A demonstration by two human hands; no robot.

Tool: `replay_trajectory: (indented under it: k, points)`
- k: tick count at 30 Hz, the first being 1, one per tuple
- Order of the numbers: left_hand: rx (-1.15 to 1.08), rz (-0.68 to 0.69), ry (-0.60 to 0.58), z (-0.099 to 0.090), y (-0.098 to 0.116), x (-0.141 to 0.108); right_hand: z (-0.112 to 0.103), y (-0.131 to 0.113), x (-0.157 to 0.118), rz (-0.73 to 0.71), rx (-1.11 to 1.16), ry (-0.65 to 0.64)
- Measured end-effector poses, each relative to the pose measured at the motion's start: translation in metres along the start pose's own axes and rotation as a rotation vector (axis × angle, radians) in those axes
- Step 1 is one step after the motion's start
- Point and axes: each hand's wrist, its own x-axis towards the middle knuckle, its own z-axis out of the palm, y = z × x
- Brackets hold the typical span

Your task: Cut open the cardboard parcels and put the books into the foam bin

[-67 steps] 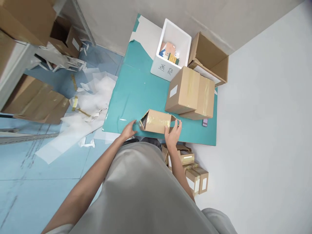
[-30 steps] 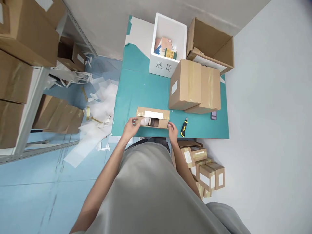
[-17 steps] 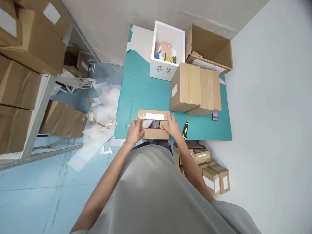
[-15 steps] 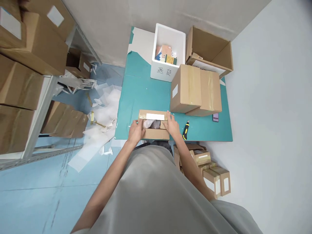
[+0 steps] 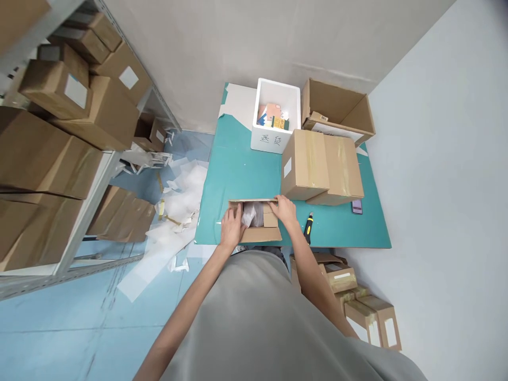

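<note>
Hands work an opened cardboard box (image 5: 256, 225) at the teal surface's (image 5: 238, 169) near edge — left hand (image 5: 232, 228) curled over its 9 o'clock end, right hand (image 5: 283, 208) fingers spread on the 2 o'clock flap. White wrapping (image 5: 249, 214) shows inside; a utility knife (image 5: 308, 228) lies at 3 o'clock.

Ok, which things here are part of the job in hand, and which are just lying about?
In hand:
small open brown cardboard box
white wrapping inside it
left hand
right hand

Lying about:
yellow-black utility knife
large taped cardboard box
white foam box
phone
</note>
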Motion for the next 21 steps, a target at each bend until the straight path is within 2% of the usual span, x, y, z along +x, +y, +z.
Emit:
replay_trajectory:
  k: [3, 7, 11, 14, 17, 21]
  points:
    - [-0.017, 0.042, -0.029, -0.001, -0.002, 0.008, -0.006, -0.005, 0.018, 0.122, 0.029, -0.014]
    - [0.021, -0.019, -0.056, -0.001, 0.006, 0.023, 0.002, -0.02, 0.029, 0.26, 0.09, 0.021]
    - [0.084, -0.107, 0.007, 0.006, 0.019, 0.035, 0.029, -0.046, 0.013, 0.203, 0.078, 0.196]
    - [0.075, -0.138, 0.039, 0.009, 0.019, 0.038, 0.045, -0.052, -0.006, 0.149, 0.077, 0.262]
    - [0.011, -0.068, 0.0, 0.001, 0.007, 0.032, 0.044, -0.037, -0.02, 0.143, 0.154, 0.263]
    - [-0.097, 0.083, -0.009, -0.02, -0.016, 0.019, 0.026, 0.006, -0.035, 0.204, 0.242, 0.216]
